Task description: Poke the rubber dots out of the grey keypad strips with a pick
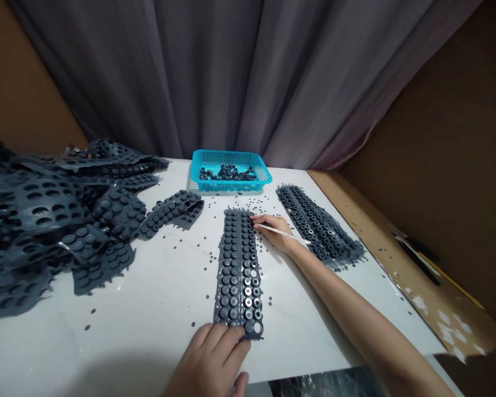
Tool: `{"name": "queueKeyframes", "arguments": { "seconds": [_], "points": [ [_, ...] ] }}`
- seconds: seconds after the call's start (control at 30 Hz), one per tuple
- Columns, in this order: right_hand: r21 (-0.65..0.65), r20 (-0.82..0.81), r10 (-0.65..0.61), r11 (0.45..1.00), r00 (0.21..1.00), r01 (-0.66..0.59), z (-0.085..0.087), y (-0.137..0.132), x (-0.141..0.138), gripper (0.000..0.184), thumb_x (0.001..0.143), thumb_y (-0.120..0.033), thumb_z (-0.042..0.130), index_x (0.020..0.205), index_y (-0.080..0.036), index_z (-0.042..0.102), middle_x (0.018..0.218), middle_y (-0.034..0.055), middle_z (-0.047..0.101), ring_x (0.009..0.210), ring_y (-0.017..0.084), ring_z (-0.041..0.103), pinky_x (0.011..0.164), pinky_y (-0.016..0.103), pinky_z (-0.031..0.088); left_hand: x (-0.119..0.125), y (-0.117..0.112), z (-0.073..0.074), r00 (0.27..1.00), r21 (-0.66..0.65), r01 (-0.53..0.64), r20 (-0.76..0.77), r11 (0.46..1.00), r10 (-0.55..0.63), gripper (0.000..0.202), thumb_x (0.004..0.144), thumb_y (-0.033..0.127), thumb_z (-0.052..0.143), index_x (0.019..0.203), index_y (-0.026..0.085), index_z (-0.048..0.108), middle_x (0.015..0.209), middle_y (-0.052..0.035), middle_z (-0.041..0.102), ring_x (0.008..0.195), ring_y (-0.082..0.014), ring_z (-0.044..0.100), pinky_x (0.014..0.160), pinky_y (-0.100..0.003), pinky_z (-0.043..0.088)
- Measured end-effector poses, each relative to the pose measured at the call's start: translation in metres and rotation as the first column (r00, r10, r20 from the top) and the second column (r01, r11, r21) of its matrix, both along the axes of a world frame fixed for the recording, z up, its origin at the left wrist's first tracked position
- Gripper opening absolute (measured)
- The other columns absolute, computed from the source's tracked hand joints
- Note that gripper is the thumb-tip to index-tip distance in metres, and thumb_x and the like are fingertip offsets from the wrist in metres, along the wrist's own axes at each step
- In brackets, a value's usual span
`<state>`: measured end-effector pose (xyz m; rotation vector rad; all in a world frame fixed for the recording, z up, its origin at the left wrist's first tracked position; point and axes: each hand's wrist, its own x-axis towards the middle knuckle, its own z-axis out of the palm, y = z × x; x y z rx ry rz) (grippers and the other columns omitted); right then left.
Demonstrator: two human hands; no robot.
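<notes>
A long dark grey rubber strip [237, 267] studded with rows of round buttons lies lengthwise in the middle of the white table [165, 309]. My left hand [215, 358] lies flat with its fingers stretched onto the strip's near end, pressing it down. My right hand [275, 230] is closed round a thin white stick [283, 234] and rests at the strip's far right edge, the stick's tip against the buttons. Some holes near the strip's near end look punched out.
A second strip [318, 226] lies to the right. A pile of used perforated strips [45, 220] fills the left side. A blue basket [230, 171] with small dark pieces stands at the back. Tiny round bits scatter the table. Curtain and cardboard walls surround.
</notes>
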<state>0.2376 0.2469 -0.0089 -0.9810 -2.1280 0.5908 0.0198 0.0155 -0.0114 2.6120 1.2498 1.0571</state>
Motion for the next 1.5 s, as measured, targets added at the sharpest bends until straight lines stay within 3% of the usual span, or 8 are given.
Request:
{"name": "queueKeyframes", "arguments": {
  "seconds": [0.23,0.47,0.57,0.77,0.97,1.2,1.37,1.5],
  "points": [
    [0.075,0.098,0.072,0.994,0.993,-0.080,0.000,0.016,0.001,0.015,0.088,-0.032,0.054,0.085,-0.024,0.067,0.103,0.0071,0.072,0.096,0.022,0.067,0.085,0.036,0.053,-0.002,0.003,-0.001,0.999,-0.053,0.046,0.005,0.998,-0.045,0.024,0.077,0.017,0.054,0.100,0.021,0.062,0.088,-0.0025,0.066,0.078,-0.0173,0.056,0.071,-0.030,0.044],
    [0.157,0.002,-0.126,0.980,0.992,0.125,-0.002,0.045,0.011,0.018,0.090,-0.033,0.050,0.088,-0.021,0.063,0.103,0.0123,0.069,0.099,0.027,0.064,0.089,0.045,0.048,-0.003,0.007,0.003,0.997,-0.029,0.064,-0.035,0.998,-0.065,0.023,0.079,0.016,0.052,0.100,0.021,0.061,0.086,-0.0017,0.066,0.074,-0.0167,0.055,0.067,-0.029,0.043],
    [0.153,-0.045,-0.156,0.975,0.987,0.161,-0.001,0.039,0.013,0.016,0.089,-0.034,0.054,0.085,-0.021,0.062,0.111,0.0134,0.067,0.106,0.028,0.061,0.094,0.047,0.044,-0.002,0.007,0.002,0.998,-0.016,0.069,-0.014,0.997,-0.069,0.023,0.080,0.016,0.049,0.098,0.020,0.062,0.085,-0.0021,0.067,0.073,-0.0168,0.054,0.066,-0.029,0.043],
    [0.029,-0.060,-0.008,1.000,0.998,0.010,0.001,0.012,0.001,0.016,0.089,-0.035,0.055,0.085,-0.021,0.062,0.102,0.0107,0.072,0.101,0.023,0.067,0.085,0.037,0.053,-0.003,0.007,0.003,0.997,-0.037,0.071,-0.024,0.997,-0.072,0.023,0.080,0.015,0.050,0.098,0.020,0.063,0.086,-0.0015,0.067,0.074,-0.0168,0.055,0.066,-0.029,0.044],
    [-0.032,-0.044,-0.010,0.999,0.999,0.008,-0.002,0.012,-0.001,0.012,0.090,-0.030,0.054,0.088,-0.021,0.061,0.106,0.0111,0.072,0.098,0.023,0.069,0.083,0.036,0.055,-0.001,0.007,0.001,0.998,-0.009,0.061,0.023,0.998,-0.061,0.024,0.078,0.014,0.049,0.097,0.020,0.063,0.084,-0.0018,0.067,0.073,-0.0173,0.055,0.066,-0.029,0.042],
    [0.019,0.058,-0.027,0.999,0.998,0.026,-0.007,0.023,0.001,0.014,0.088,-0.028,0.053,0.085,-0.022,0.064,0.105,0.0071,0.073,0.097,0.022,0.069,0.084,0.036,0.054,0.003,0.007,-0.004,0.994,0.027,0.037,0.104,0.999,-0.039,0.023,0.080,0.017,0.048,0.095,0.020,0.064,0.083,-0.0012,0.068,0.071,-0.0177,0.055,0.066,-0.029,0.040],
    [0.111,0.031,-0.148,0.983,0.989,0.144,-0.005,0.044,0.005,0.017,0.089,-0.027,0.049,0.085,-0.020,0.064,0.105,0.0095,0.072,0.099,0.025,0.068,0.086,0.040,0.053,0.002,0.008,-0.005,0.994,0.042,0.037,0.100,0.998,-0.041,0.022,0.080,0.017,0.047,0.094,0.020,0.064,0.083,-0.0012,0.069,0.069,-0.0179,0.055,0.064,-0.030,0.040],
    [0.161,-0.033,-0.225,0.961,0.974,0.227,0.009,0.027,0.004,0.015,0.089,-0.030,0.052,0.088,-0.019,0.062,0.111,0.0115,0.070,0.107,0.026,0.064,0.092,0.042,0.048,0.002,0.004,-0.005,0.994,0.048,0.020,0.104,0.999,-0.025,0.022,0.080,0.016,0.047,0.094,0.019,0.065,0.085,-0.0011,0.070,0.072,-0.0179,0.056,0.067,-0.031,0.041]
  ]
}}
